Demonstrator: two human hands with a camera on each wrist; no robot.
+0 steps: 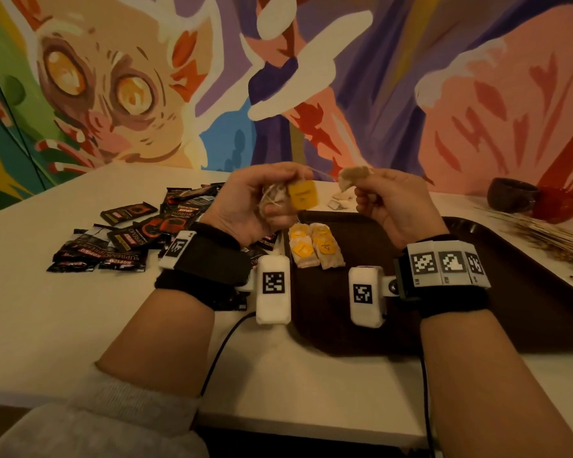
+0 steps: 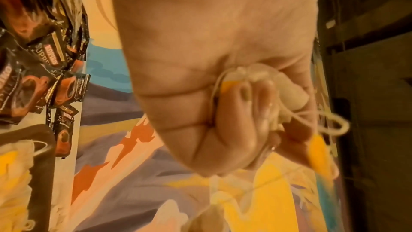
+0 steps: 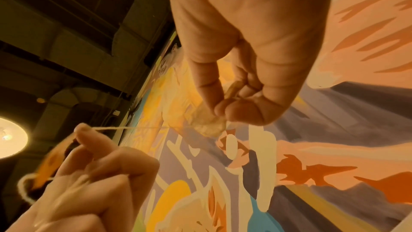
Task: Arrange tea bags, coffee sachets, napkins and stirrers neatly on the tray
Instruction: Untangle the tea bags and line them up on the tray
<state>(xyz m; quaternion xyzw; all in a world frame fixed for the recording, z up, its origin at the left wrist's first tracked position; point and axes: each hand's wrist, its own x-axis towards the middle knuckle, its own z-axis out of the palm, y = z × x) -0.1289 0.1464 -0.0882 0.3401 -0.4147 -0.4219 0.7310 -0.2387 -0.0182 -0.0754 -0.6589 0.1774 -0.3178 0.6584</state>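
Both hands are raised above the dark brown tray (image 1: 497, 292). My left hand (image 1: 277, 206) grips a bunch of tea bags (image 2: 289, 94) with tangled strings, and a yellow tag (image 1: 303, 195) sticks out of it. My right hand (image 1: 361, 190) pinches a single tea bag (image 3: 209, 123) between thumb and fingers. A taut string (image 3: 125, 128) runs from that bag to the left hand (image 3: 89, 174). Several tea bags with yellow tags (image 1: 315, 246) lie side by side at the tray's left end. Black coffee sachets (image 1: 129, 236) lie scattered on the white table, left of the tray.
A loose pile of thin wooden stirrers (image 1: 549, 236) lies on the table right of the tray. Small white packets (image 1: 341, 200) sit behind the tray. A dark bowl (image 1: 513, 195) and a red object (image 1: 563, 203) stand at the back right against the painted wall.
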